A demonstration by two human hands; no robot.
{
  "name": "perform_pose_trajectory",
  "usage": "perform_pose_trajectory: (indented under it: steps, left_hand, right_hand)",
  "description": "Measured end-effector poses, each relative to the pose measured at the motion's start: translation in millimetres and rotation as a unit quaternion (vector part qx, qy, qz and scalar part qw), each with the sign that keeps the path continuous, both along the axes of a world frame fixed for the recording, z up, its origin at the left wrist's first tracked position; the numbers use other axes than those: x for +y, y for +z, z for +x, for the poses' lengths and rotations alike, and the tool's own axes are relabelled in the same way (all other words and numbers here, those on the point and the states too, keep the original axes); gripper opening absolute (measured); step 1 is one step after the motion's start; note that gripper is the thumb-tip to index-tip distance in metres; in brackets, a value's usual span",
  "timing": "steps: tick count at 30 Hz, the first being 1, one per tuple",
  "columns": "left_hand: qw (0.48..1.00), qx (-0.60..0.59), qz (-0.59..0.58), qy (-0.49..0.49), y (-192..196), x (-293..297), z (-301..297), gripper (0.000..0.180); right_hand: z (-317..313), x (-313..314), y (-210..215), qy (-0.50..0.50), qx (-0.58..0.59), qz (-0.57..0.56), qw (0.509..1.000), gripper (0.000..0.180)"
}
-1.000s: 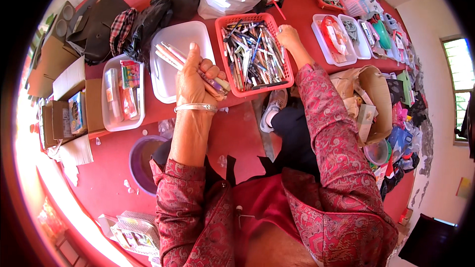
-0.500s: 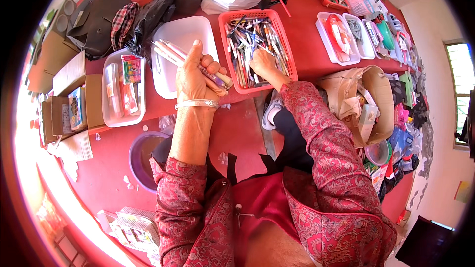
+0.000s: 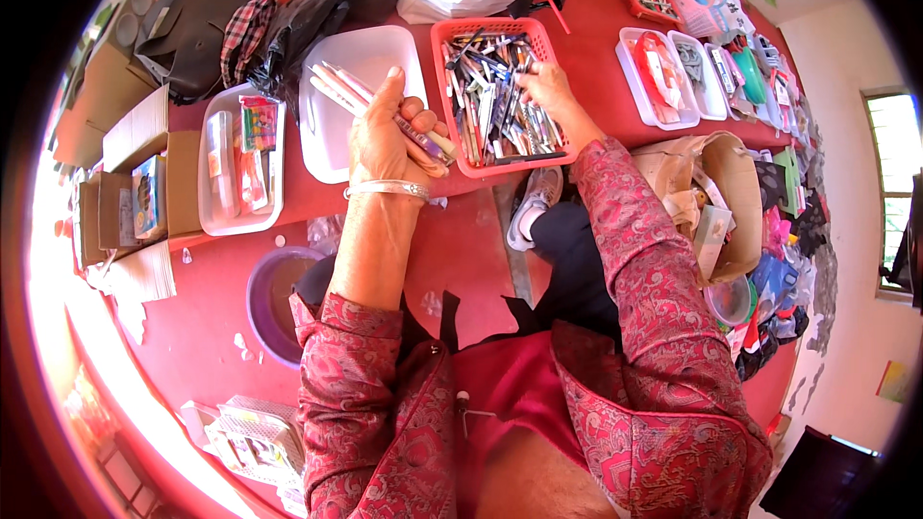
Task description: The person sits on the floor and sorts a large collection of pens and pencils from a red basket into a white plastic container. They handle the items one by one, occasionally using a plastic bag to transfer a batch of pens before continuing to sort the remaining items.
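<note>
Pens lie in a loose, many-coloured heap inside a red basket, which sits just to the right of the person's left hand and beneath the right hand. Judging by how things lie, the work is only partway along: one bunch of pale pens is gathered in the left hand, while far more lie ungathered in the basket. The left hand is curled firmly around its bunch, thumb pointing away from the body, with pens jutting out beyond it to the upper left. A white tray rests just past this hand. The right hand reaches over the basket's right side, fingers bent down toward the heap; whether they pinch a pen, I cannot tell. Its forearm slants inward from the lower right, whereas the left forearm, with a silver bracelet at the wrist, comes up more nearly straight.
</note>
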State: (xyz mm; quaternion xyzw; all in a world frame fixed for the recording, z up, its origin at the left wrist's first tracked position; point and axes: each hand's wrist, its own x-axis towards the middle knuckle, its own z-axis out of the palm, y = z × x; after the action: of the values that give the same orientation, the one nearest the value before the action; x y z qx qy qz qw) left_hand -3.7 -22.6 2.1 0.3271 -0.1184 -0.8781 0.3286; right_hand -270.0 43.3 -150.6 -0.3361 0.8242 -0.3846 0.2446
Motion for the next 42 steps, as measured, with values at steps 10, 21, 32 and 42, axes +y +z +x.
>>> perform_pose_trajectory:
  steps: [10,21,32,42]
  left_hand:
    - [0.980,-0.085,-0.094,-0.155,-23,4,-8,0.018]
    - [0.922,0.007,-0.197,-0.332,-28,31,-15,0.011]
    - [0.938,0.071,-0.109,-0.323,-11,37,-13,0.012]
    - [0.933,0.010,-0.150,-0.327,-22,34,-14,0.012]
  right_hand:
    - [54,18,158,0.130,-0.272,-0.090,0.949,0.015]
    - [101,28,182,0.155,-0.224,-0.073,0.959,0.013]
    - [101,34,190,0.181,-0.304,-0.110,0.929,0.015]
    - [101,33,193,0.176,-0.238,-0.107,0.949,0.015]
